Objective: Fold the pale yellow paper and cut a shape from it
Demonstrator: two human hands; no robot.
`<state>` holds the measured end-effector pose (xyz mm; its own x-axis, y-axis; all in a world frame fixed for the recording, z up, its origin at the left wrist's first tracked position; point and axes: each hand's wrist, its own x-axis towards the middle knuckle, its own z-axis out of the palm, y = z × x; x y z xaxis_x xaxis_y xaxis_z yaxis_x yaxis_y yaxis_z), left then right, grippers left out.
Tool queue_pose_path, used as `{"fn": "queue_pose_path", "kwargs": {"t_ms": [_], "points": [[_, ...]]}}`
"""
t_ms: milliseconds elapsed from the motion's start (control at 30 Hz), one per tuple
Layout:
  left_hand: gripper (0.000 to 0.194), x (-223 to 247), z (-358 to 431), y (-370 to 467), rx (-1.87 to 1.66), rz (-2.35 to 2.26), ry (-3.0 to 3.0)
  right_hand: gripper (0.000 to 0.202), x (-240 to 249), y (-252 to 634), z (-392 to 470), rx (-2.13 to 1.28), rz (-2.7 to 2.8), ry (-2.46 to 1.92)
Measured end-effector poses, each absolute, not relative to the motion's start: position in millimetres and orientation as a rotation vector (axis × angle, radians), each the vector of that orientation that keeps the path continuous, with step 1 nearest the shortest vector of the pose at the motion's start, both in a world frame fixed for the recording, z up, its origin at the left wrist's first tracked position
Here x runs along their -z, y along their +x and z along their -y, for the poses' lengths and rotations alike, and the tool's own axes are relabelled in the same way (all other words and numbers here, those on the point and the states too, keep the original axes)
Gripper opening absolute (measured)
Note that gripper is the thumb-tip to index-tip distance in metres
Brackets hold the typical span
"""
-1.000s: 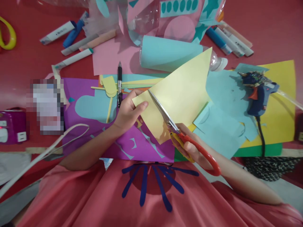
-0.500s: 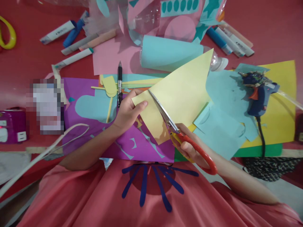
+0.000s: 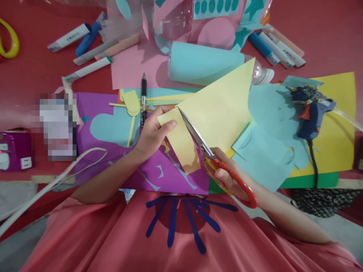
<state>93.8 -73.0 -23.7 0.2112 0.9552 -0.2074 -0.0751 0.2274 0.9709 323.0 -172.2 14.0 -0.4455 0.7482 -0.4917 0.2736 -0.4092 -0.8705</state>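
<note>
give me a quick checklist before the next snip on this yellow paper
1. Left hand pinching the yellow paper at its left corner: ok.
2. Right hand in the scissors handles: ok.
3. Blades along the cut line, paper between them: ok.
4. Left fingertips clear of the blades: ok, but close.
5. Cut strip fully separated: cannot tell.
6. Glue gun and its cord away from the cut: ok.

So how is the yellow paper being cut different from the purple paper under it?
The yellow paper is held up off the table by the left hand, with the scissors in the right hand slicing through it; the purple paper lies flat. The yellow paper is plain and pointed like a triangle, while the purple paper has shapes already cut out, showing blue beneath. Both are coloured craft sheets.
</note>
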Motion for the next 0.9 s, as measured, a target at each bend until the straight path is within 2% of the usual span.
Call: {"fn": "queue_pose_path", "kwargs": {"t_ms": [167,267,333,433,500,600,667,900], "points": [[0.024,22.7,73.5,92.9,-0.952,-1.099,1.017,0.059,-20.0,325.3,167.8,-2.085,1.249,-1.379],[0.025,24.2,73.7,92.0,-0.965,-1.135,0.992,0.051,-29.1,335.0,159.8,-2.105,1.321,-1.463],[0.029,26.5,73.1,91.6,-0.994,-1.152,0.989,0.048,-35.6,345.7,152.3,-1.948,1.543,-1.523],[0.038,30.3,70.9,91.6,-1.042,-1.145,1.016,0.042,-41.9,363.5,137.5,-1.481,1.901,-1.743],[0.044,31.6,68.5,92.0,-1.061,-1.133,1.053,0.036,-41.6,374.5,125.5,-1.126,2.039,-1.882],[0.051,31.7,64.3,92.0,-1.080,-1.134,1.105,0.038,-34.7,391.3,107.4,-0.821,2.134,-1.995],[0.053,32.0,61.7,91.4,-1.087,-1.145,1.126,0.036,-28.6,403.9,98.2,-0.715,2.208,-2.027],[0.055,36.9,54.3,88.1,-0.940,-1.205,1.155,0.041,-29.0,429.8,97.4,-0.708,2.291,-2.171]]}}
